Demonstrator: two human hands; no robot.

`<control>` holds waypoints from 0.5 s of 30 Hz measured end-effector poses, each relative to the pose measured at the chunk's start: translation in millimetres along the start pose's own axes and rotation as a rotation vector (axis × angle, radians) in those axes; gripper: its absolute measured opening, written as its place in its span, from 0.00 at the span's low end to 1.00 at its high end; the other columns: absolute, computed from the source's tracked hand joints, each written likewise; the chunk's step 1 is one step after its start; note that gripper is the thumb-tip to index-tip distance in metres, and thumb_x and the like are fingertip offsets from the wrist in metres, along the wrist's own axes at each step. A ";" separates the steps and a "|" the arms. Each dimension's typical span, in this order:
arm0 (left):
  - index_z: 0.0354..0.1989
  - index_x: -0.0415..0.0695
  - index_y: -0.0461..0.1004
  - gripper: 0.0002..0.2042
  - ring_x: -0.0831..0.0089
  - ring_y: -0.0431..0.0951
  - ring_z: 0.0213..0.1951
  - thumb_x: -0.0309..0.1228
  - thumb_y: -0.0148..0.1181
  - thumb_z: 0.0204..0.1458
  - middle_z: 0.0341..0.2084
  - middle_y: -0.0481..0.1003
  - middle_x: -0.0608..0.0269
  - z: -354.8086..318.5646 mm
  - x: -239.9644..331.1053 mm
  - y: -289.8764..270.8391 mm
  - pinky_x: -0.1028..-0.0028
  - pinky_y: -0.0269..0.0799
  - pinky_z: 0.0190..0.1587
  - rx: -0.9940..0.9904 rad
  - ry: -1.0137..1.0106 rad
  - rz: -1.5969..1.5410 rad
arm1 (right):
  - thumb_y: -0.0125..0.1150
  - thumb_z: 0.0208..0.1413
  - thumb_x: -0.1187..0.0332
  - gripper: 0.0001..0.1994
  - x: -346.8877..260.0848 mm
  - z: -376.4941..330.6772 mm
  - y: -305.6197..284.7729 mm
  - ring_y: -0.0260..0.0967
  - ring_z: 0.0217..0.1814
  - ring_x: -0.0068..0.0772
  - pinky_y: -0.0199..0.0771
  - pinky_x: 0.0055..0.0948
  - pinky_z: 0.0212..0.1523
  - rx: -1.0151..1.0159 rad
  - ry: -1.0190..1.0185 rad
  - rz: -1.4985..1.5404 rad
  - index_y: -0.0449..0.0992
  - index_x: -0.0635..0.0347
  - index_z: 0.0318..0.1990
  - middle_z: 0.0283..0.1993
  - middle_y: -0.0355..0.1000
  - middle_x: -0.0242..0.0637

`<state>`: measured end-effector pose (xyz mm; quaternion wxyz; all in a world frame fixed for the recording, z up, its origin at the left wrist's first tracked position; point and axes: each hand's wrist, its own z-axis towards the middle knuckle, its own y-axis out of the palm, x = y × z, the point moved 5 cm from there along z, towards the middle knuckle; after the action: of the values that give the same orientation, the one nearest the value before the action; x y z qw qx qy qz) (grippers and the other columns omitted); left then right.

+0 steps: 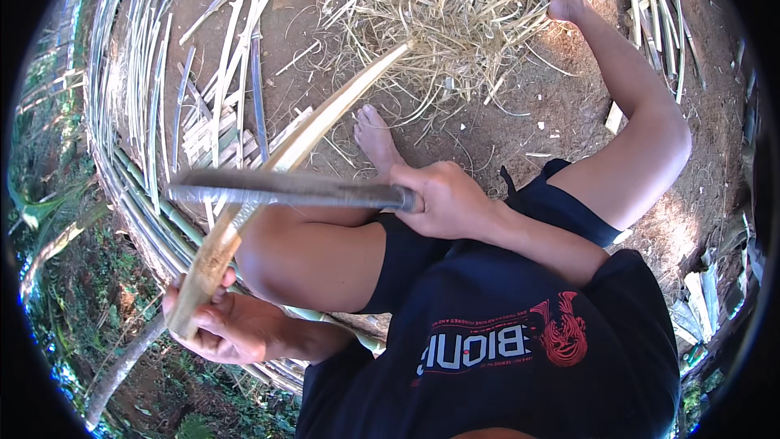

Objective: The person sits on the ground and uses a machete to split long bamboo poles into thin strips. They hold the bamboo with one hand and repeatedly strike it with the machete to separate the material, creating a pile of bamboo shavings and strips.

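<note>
My left grip [226,332] holds a bamboo strip [325,123] near one end, my right grip [448,200] a knife [296,189] across it.

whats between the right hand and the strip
The knife: in the head view, it reaches from the right hand across in front of the strip. Whether its blurred blade touches is unclear.

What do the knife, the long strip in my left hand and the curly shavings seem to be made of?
Knife blade: probably steel, dark grey with silvery glints, though motion blurs it. Long strip: likely split bamboo or wood, pale yellow and unpainted, with lengthwise streaks. Curly shavings: perhaps the same material, judging by their thin, straw-coloured ribbons.
</note>
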<state>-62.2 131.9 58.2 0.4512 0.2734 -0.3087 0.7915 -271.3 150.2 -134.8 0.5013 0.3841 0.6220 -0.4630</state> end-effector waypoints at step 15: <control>0.46 0.28 0.67 0.16 0.68 0.79 0.34 0.33 0.50 0.62 0.49 0.67 0.47 -1.8 -1.9 0.8 0.78 0.80 0.37 0.120 -0.050 -0.034 | 0.54 0.50 0.70 0.09 137.1 18.0 -15.6 0.75 0.26 0.49 0.75 0.44 0.31 0.123 0.472 -0.088 0.75 0.63 0.36 0.25 0.74 0.51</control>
<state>-62.3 131.8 55.4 0.4396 0.3248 -0.2672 0.7937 -308.9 130.5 -267.4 0.2972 0.4839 0.7088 -0.4185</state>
